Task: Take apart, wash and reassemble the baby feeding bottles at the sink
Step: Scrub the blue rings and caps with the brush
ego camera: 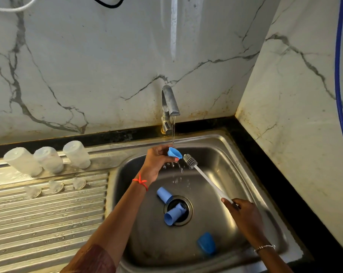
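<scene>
Disassembly appears complete: three clear bottle bodies (48,159) stand mouth-down in a row at the back of the drainboard (48,223); three clear teats (56,186) lie in front of them, apart from one another; both sets are judged washed and left to drain.

Washing of the blue parts is the step in hand. The left hand (158,159) pinches a blue collar ring (174,152) between thumb and fingers, directly under the stream from the tap (169,103); water drips off it into the sink (225,154). The right hand (240,210) has its fingers curled round the end of the white handle of the bottle brush (188,158); the bristle head sits just beside the ring; contact between the two cannot be confirmed.

Three more blue pieces (173,214) lie in the basin: one just beside the drain, one across the drain opening, one near the front wall; they look like caps or collars, not yet cleaned as far as can be judged.

Outstanding work, by estimate: finish the ring; scrub and rinse the three pieces in the basin; refit teats, collars and caps on all three bottles; no reassembly is visible; the task is roughly at its midpoint.
</scene>
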